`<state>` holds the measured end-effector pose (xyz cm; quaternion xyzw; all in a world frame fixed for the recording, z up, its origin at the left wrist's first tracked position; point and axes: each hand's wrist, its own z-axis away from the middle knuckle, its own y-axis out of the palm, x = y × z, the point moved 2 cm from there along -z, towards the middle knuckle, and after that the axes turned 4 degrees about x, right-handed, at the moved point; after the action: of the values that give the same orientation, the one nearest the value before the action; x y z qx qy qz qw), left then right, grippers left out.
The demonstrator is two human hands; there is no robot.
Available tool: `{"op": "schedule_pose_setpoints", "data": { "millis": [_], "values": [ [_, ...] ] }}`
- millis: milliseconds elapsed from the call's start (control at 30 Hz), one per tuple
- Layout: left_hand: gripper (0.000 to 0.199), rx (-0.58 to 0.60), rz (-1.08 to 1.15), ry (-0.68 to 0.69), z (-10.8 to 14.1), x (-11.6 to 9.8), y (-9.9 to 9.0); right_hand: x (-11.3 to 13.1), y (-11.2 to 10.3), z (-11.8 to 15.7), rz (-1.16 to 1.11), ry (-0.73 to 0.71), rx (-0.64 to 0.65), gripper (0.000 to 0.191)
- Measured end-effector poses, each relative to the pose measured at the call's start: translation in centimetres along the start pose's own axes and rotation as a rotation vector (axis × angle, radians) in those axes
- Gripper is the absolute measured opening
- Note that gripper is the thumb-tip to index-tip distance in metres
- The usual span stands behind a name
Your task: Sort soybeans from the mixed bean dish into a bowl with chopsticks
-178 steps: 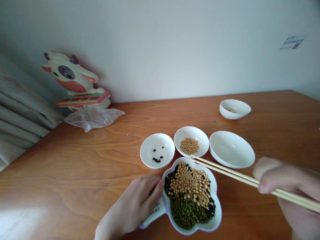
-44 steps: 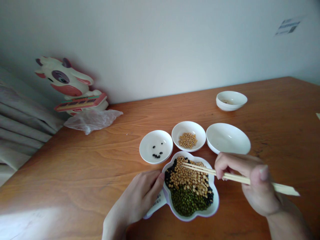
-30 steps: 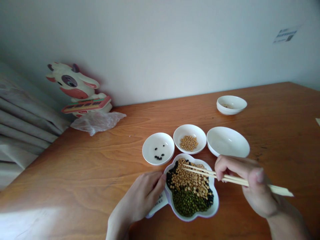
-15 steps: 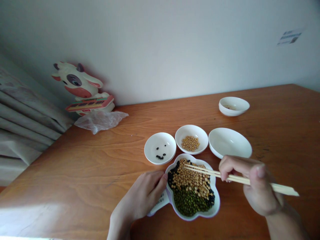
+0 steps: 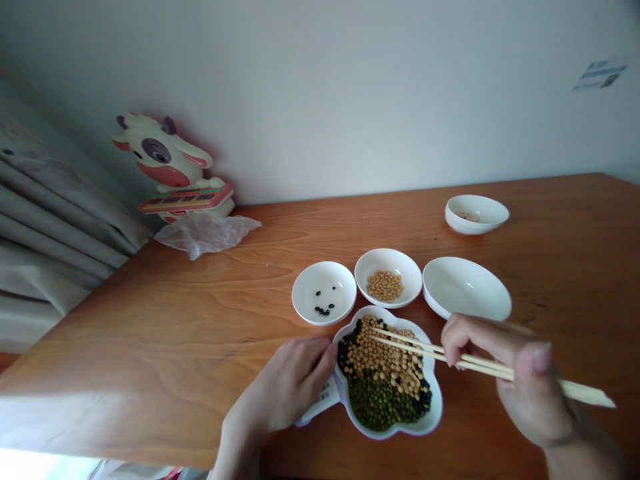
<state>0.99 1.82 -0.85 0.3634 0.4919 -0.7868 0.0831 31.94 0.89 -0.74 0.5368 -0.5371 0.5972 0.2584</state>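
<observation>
My left hand [image 5: 295, 380] is closed on the handle side of a white paw-shaped dish [image 5: 436, 407], its thumb at the rim. Soybeans [image 5: 395, 353], black beans [image 5: 345, 350] and green mung beans [image 5: 377, 400] fill the dish. My right hand [image 5: 510, 373] grips a pair of wooden chopsticks [image 5: 480, 363], whose tips are slightly apart among the soybeans. Behind the dish, a white bowl [image 5: 305, 283] holds several black beans, and a second white bowl [image 5: 367, 267] holds soybeans. A larger white bowl [image 5: 463, 283] with nothing visible inside stands just beyond my right hand.
Farther back on the wooden table [image 5: 210, 333] is another white bowl [image 5: 473, 227] with some small contents. A cow toy with a keyboard [image 5: 175, 173] leans by the wall at left, a clear plastic bag [image 5: 207, 237] before it. A curtain [image 5: 45, 240] hangs at the left.
The chopstick tips have spread a little farther apart over the soybeans, and my right hand has shifted slightly right and down. My left hand keeps its hold; the view has moved slightly.
</observation>
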Motion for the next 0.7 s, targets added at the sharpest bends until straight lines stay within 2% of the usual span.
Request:
{"op": "schedule_pose_setpoints", "data": {
  "millis": [200, 367, 700],
  "values": [
    [0.052, 0.035, 0.023, -0.007, -0.2, 0.1, 0.1, -0.8, 0.0, 0.1, -0.022, 0.010, -0.003, 0.085],
    [0.051, 0.017, 0.012, -0.007, -0.3, -0.1, 0.0, -1.4, -0.2, 0.5, -0.012, 0.010, 0.018, 0.087],
    [0.050, 0.007, 0.013, -0.012, 0.0, 0.0, 0.1, -0.5, -0.4, 0.0, 0.049, -0.029, -0.018, 0.090]
  ]
}}
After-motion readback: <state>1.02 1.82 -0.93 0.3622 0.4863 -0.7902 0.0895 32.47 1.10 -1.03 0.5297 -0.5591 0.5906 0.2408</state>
